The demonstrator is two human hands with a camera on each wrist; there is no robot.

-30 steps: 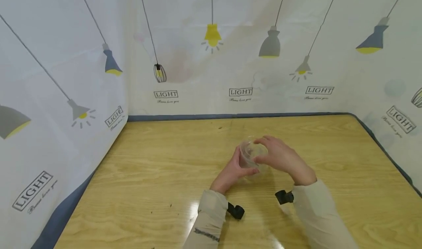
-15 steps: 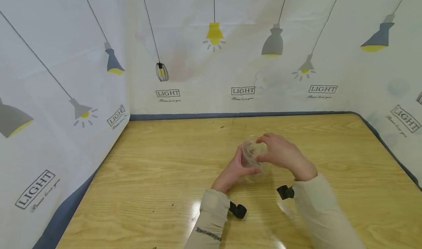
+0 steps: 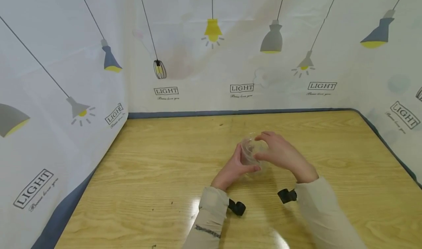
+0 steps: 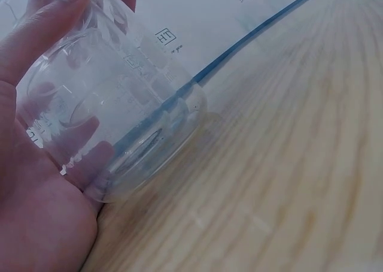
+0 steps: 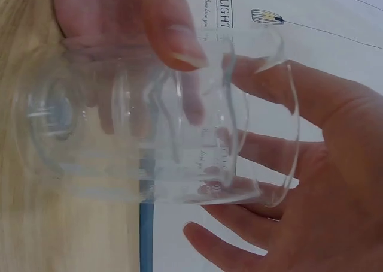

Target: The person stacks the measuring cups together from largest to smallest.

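Clear beakers sit one inside another, tilted close over the wooden table. My left hand [image 3: 234,171] wraps round the outer beaker [image 4: 137,134] from the left, thumb across its near side. Printed graduation marks show on the transparent wall. In the right wrist view an inner beaker [image 5: 293,128] stands out past the outer one's rim, its pouring lip at the top. My right hand [image 3: 280,153] holds that protruding rim from the right, thumb on one side and fingers curled behind. Through the glass, overlapping bases and some of the left fingers show.
The wood-grain table [image 3: 158,161] is bordered at back and sides by a white sheet [image 3: 191,69] printed with hanging lamps, with a blue lower edge. Black wrist mounts [image 3: 237,207] stick out from both sleeves, low over the tabletop. Small dark specks dot the wood.
The head view has shifted slightly. Both hands stay at the nested beakers with nearly the same hold.
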